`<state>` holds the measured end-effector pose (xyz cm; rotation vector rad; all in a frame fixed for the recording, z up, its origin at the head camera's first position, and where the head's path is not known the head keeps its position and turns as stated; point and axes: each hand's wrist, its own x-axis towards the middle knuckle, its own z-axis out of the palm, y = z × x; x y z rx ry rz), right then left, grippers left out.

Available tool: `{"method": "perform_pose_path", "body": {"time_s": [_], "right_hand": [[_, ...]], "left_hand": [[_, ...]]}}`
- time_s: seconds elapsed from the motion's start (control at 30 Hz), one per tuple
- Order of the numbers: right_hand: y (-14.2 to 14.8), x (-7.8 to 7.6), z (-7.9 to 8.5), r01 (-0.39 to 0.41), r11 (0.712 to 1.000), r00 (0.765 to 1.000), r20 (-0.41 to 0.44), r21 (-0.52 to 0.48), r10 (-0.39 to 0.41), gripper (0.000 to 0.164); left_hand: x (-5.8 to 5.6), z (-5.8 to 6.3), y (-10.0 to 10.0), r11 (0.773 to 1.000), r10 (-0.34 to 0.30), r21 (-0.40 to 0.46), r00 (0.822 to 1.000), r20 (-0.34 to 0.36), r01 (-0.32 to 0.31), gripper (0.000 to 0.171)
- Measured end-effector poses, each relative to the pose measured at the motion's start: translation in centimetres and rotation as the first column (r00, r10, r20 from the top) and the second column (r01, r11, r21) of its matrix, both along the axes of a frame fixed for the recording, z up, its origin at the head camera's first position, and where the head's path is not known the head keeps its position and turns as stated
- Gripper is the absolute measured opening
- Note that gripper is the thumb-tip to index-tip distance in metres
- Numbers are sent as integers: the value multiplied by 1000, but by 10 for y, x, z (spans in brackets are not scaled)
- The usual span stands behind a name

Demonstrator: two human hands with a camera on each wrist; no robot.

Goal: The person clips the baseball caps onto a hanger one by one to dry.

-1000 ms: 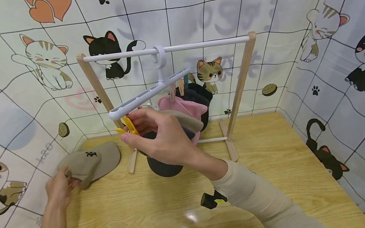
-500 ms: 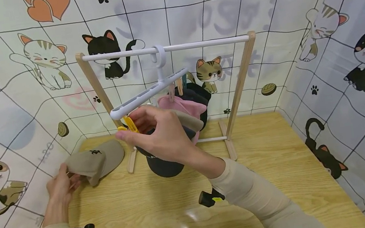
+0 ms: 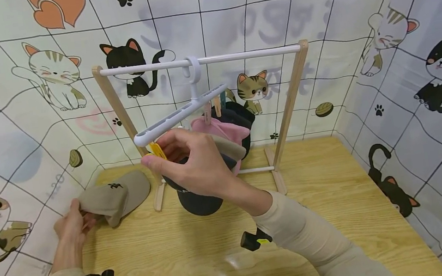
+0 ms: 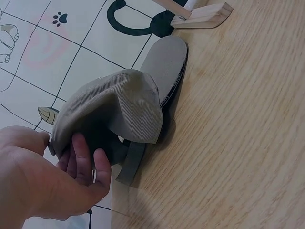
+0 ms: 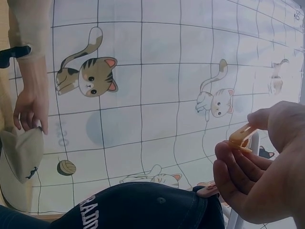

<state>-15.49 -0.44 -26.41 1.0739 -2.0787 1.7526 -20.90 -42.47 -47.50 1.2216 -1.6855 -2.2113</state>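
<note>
At the left of the table, my left hand [image 3: 70, 225] pinches the back edge of a beige baseball cap [image 3: 107, 198]. In the left wrist view the thumb lies outside the cap and the fingers reach into its hollow; the brim [image 4: 164, 62] points away. My right hand [image 3: 199, 164] pinches a yellow clothespin [image 3: 158, 150] between thumb and fingers, just under the near end of a white hanger [image 3: 176, 118]. The right wrist view shows the clothespin [image 5: 240, 138] with no cloth in its jaws. Behind the right hand hangs a dark cap [image 3: 200, 203], partly hidden.
The hanger hooks over the white bar [image 3: 252, 53] of a wood-legged rack [image 3: 291, 100]. Clothespins [image 3: 217, 106] along it hold several caps, among them a pink one [image 3: 226, 130] and a black one [image 3: 245, 114]. Cat-printed cloth walls [image 3: 388, 102] enclose the wooden table [image 3: 324, 189].
My left hand has shifted the beige cap slightly right, toward the rack, then stopped. My right thumb has pressed the clothespin's handles closer together; that hand otherwise stays in place.
</note>
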Motion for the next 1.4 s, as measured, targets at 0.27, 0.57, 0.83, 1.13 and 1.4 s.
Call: {"method": "perform_pose_path", "body": {"time_s": [0.27, 0.57, 0.83, 1.13, 1.4], "right_hand": [[3, 0, 0, -9, 1000, 1000, 19, 14, 8, 21], [4, -1, 2, -9, 1000, 1000, 25, 29, 8, 18], [6, -2, -1, 4, 998, 999, 35, 55, -6, 18], [5, -4, -4, 6, 998, 1000, 30, 68, -8, 15], [3, -6, -4, -2, 997, 999, 52, 74, -2, 15]], "left_hand": [[5, 5, 8, 1000, 20, 1, 990, -143, -20, 22], [4, 18, 19, 993, 62, -87, 969, -239, -85, 25], [7, 29, 28, 980, 39, -175, 957, -286, -93, 25], [20, 59, 44, 823, -74, -567, 983, -170, -36, 24], [45, 89, 58, 581, -246, -808, 967, -60, 97, 40]]}}
